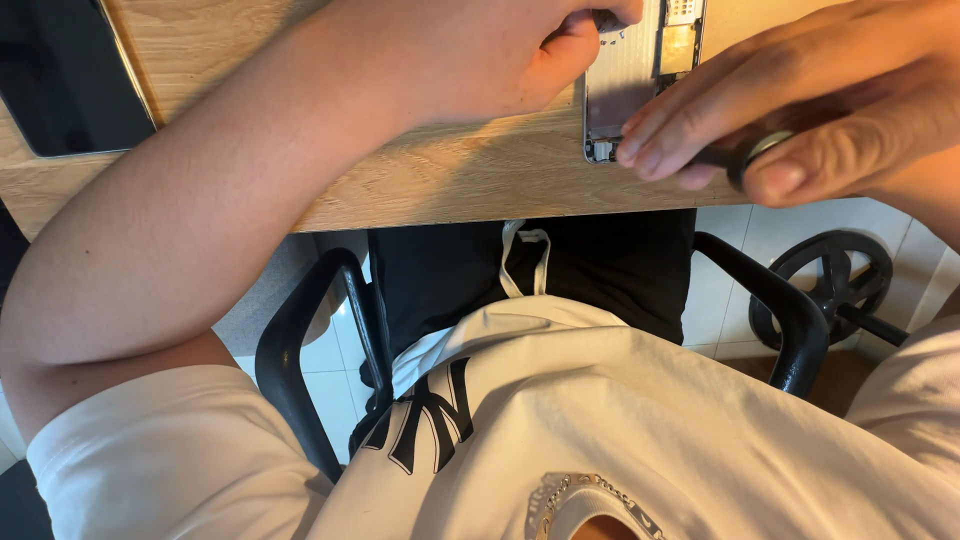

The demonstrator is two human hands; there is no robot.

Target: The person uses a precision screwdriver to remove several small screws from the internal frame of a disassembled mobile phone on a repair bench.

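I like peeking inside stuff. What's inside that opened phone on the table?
Inside the opened phone you can see a silvery metal plate and small parts near its top. The left hand and right hand cover the rest, so it stays hidden.

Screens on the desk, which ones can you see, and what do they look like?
Tablet: top left corner of the wooden desk, flat, dark blank screen, thin pale rim.
Opened phone: top middle between both hands, silvery shell, insides showing, no screen in view.
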